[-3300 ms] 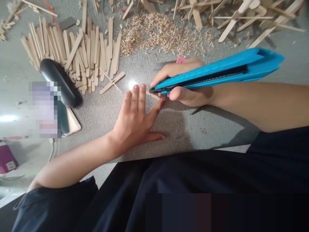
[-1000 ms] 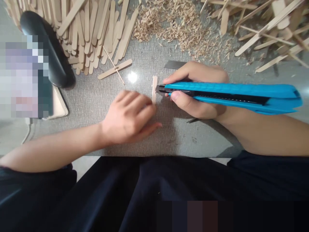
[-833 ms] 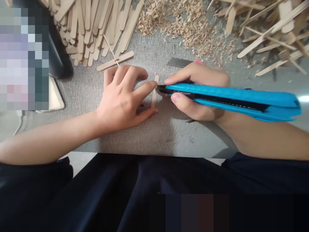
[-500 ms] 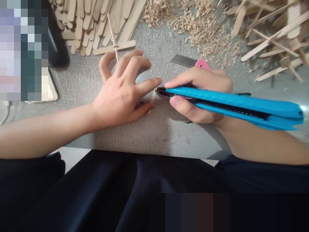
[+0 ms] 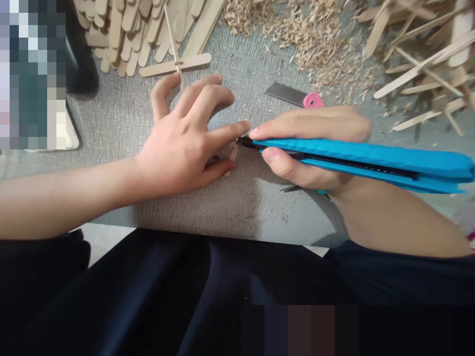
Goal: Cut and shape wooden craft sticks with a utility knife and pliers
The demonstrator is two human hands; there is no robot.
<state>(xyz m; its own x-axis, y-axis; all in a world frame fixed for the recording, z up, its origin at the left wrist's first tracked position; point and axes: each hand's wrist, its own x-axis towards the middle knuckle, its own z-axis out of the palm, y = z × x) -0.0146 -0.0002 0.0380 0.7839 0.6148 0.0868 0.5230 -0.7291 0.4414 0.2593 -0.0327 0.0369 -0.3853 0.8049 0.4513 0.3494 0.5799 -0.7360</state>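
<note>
Right hand [image 5: 317, 126] grip wrapped round blue cutter [image 5: 386, 154], tip at wooden stick [image 5: 233, 153] on tabletop [image 5: 208, 212]; left hand [image 5: 185, 133] grip spread wide, thumb and forefinger over stick; crossed sticks [image 5: 195, 62] nearby look done, this stick's cut seems unfinished, blade contact unclear

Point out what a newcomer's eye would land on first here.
Probably the bright blue cutter in the right hand, its dark tip close to the index fingertip of the left hand. Next, likely the pale wood shavings heaped at top centre, with flat wooden sticks massed to their left.
</note>
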